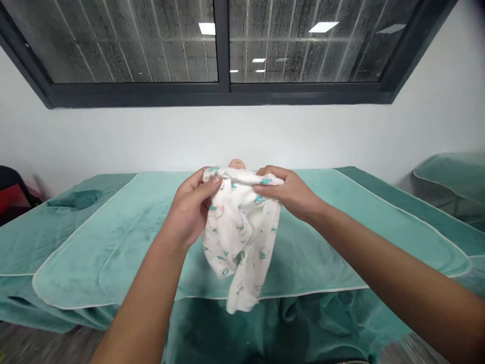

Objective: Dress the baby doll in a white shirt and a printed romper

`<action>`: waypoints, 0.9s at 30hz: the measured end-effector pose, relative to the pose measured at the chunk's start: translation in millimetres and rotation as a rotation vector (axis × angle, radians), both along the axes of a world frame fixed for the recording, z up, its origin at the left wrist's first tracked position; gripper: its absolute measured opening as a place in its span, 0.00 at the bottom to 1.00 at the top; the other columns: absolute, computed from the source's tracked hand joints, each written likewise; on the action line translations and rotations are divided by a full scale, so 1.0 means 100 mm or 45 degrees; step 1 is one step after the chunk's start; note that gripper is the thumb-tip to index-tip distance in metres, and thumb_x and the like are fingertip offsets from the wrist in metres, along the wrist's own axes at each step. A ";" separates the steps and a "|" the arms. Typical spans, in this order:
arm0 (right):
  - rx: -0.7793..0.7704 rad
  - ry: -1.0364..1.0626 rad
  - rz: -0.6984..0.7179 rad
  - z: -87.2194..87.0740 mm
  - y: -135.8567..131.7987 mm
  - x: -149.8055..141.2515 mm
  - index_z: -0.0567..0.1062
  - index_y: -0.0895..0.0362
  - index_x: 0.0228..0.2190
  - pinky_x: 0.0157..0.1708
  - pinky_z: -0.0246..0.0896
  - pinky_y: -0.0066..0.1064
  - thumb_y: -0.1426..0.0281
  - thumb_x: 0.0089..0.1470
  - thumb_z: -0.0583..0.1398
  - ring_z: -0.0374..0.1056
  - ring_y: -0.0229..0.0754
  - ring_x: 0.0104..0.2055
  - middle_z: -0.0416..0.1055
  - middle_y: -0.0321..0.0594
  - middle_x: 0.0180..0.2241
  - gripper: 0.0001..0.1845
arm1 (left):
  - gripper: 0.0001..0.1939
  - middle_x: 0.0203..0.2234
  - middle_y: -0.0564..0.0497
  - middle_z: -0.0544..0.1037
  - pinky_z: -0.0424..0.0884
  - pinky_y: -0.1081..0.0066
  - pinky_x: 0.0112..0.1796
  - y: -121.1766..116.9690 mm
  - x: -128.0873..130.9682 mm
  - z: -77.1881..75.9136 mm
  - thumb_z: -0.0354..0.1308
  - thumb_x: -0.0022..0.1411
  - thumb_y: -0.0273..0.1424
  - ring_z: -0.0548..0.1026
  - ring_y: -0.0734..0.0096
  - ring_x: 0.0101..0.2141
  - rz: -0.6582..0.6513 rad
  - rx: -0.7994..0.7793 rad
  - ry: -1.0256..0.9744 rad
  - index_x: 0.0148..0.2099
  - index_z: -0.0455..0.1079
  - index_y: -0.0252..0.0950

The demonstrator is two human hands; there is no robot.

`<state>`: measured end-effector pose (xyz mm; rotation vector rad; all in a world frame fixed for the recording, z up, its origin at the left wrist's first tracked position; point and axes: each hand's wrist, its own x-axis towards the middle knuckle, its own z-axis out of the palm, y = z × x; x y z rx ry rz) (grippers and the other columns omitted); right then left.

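Note:
A small pair of white baby pants (242, 227) with a green and pink print hangs between my hands, its two legs dangling. My left hand (191, 202) is closed on one end of the waistband, thumb on top. At the other end my right hand (290, 192) pinches the same band between thumb and fingers. Behind the waistband the top of a doll's head (237, 164) shows; the pants hide the rest of it.
A light green blanket (125, 237) with pale piping covers a bed draped in darker green cloth (91, 197). A dark-framed window (223, 93) is in the white wall behind. A red and black object (15, 197) stands far left, a green-covered surface (454, 174) far right.

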<state>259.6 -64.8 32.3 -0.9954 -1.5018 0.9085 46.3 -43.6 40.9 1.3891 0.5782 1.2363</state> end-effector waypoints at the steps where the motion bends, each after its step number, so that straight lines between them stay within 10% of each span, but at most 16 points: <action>1: -0.017 0.155 0.066 -0.02 -0.01 0.01 0.71 0.55 0.28 0.31 0.59 0.28 0.57 0.44 0.70 0.65 0.38 0.31 0.69 0.33 0.29 0.19 | 0.10 0.26 0.52 0.74 0.68 0.72 0.29 0.00 -0.02 0.00 0.64 0.56 0.37 0.74 0.68 0.29 -0.032 -0.045 -0.027 0.35 0.73 0.36; 10: -0.053 0.484 0.231 -0.02 -0.05 -0.19 0.69 0.54 0.28 0.27 0.60 0.26 0.59 0.50 0.68 0.63 0.34 0.26 0.64 0.30 0.25 0.15 | 0.17 0.29 0.48 0.78 0.69 0.71 0.29 -0.03 0.02 0.04 0.67 0.54 0.42 0.76 0.66 0.29 -0.210 -0.009 0.403 0.36 0.75 0.33; 17: -0.231 -0.025 0.667 -0.21 -0.09 0.05 0.77 0.58 0.29 0.27 0.60 0.27 0.57 0.50 0.67 0.67 0.37 0.29 0.72 0.36 0.27 0.16 | 0.21 0.30 0.49 0.79 0.75 0.64 0.41 0.00 0.15 -0.07 0.65 0.55 0.47 0.79 0.60 0.38 0.013 -0.198 -0.167 0.41 0.72 0.35; 27: -0.057 0.264 0.137 -0.22 -0.04 -0.16 0.76 0.55 0.32 0.32 0.64 0.27 0.52 0.56 0.62 0.69 0.36 0.32 0.74 0.36 0.31 0.18 | 0.23 0.35 0.45 0.82 0.74 0.63 0.40 -0.08 0.26 -0.23 0.70 0.51 0.42 0.80 0.55 0.38 -0.304 -0.201 0.360 0.45 0.76 0.33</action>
